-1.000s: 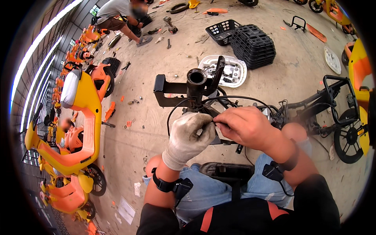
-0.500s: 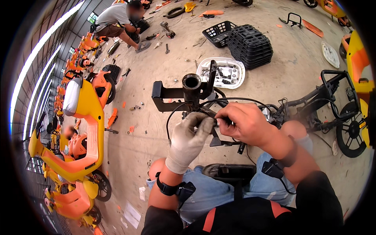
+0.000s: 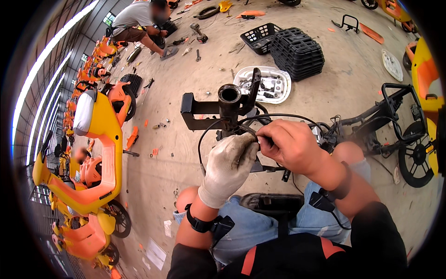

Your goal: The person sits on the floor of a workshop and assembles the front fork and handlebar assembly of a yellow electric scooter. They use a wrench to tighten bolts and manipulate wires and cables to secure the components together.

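Observation:
My left hand [image 3: 230,162], in a whitish work glove soiled at the fingers, is closed in a pinch. Bare and also pinched, my right hand [image 3: 293,148] meets its fingertips. Whatever small dark piece is between them is mostly covered by the fingers. Just beyond them stands a stripped black scooter frame, its open round head tube [image 3: 229,106] pointing up and a boxy black bracket [image 3: 188,111] at its left. A thin black cable [image 3: 284,115] arches from the tube over my right hand and down to the right.
A white tray [image 3: 285,95] of small metal parts lies behind the frame, near stacked black baskets [image 3: 297,55]. Yellow-orange scooters [image 3: 109,172] line the left; another frame [image 3: 395,111] stands right. A person [image 3: 134,23] works at the far left by a power drill [image 3: 199,33].
My left hand has turned, its back now more toward me and its fingers more hidden, and shifted slightly right. The head tube has moved slightly right. My right hand stays nearly in place.

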Demonstrator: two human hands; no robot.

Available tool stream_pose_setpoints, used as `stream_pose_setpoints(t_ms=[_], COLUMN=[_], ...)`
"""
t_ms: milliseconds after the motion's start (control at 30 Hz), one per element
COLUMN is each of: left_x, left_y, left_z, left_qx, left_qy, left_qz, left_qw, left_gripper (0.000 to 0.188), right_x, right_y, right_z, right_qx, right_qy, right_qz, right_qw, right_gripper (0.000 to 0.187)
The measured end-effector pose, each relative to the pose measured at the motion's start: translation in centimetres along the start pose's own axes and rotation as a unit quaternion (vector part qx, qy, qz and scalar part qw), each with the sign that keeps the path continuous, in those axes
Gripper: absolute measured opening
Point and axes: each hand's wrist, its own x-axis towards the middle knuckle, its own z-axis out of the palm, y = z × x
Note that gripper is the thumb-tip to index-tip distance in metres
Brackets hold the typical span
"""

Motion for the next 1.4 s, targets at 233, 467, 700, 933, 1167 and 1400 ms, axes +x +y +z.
stream_pose_setpoints(t_ms=[233, 467, 700, 933, 1167, 1400], left_x=[-0.23, -0.44, -0.33, -0.09, 0.04, -0.12], left_y=[-0.26, -0.63, -0.33, -0.61, -1.09, -0.89], left_z=[0.24, 0.38, 0.37, 0.28, -0.07, 0.05], left_qx=[0.047, -0.027, -0.058, -0.021, 0.045, 0.015], left_qy=[0.013, 0.027, 0.056, 0.045, 0.018, 0.009], left_qz=[0.002, -0.045, -0.06, -0.027, 0.067, 0.041], left_qw=[0.999, 0.998, 0.995, 0.998, 0.997, 0.999], left_gripper=[0.012, 0.011, 0.012, 0.011, 0.011, 0.012], right_x=[-0.05, 0.07, 0.02, -0.15, 0.01, -0.15], right_y=[0.05, -0.2, -0.38, -0.09, -0.35, -0.18], right_z=[0.1, 0.24, 0.18, 0.01, -0.63, -0.73], right_qx=[-0.027, -0.038, -0.016, 0.071, 0.051, 0.061], right_qy=[-0.029, -0.039, -0.051, -0.066, -0.101, -0.113], right_qz=[-0.02, -0.031, -0.006, 0.057, 0.041, 0.045], right_qw=[0.999, 0.998, 0.999, 0.994, 0.993, 0.991], right_gripper=[0.02, 0.02, 0.019, 0.016, 0.016, 0.015])
